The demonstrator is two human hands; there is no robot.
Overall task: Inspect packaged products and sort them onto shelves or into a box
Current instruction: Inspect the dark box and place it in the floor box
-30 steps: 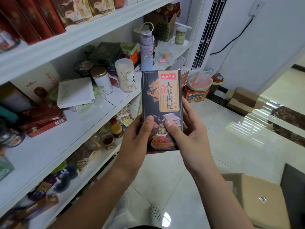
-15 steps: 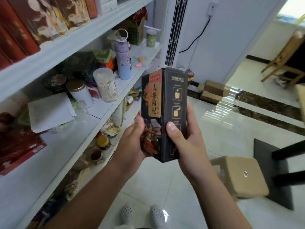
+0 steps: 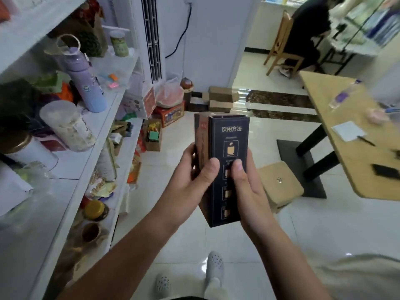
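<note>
Tea box [image 3: 231, 131] upright, clasped between left hand [image 3: 186, 185] and right hand [image 3: 249, 191] (thumbs on its instruction panel). Clear of shelf [image 3: 85, 169] edge.

Bare left hand [image 3: 188, 182] and right hand [image 3: 249, 191], bare forearms [image 3: 121, 245] — white perforated clogs [image 3: 214, 267] on the feet.

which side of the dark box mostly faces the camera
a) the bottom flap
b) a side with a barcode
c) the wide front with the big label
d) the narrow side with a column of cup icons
d: the dark box, held upright by the left hand and right hand, shows its narrow side with cup icons.
</note>
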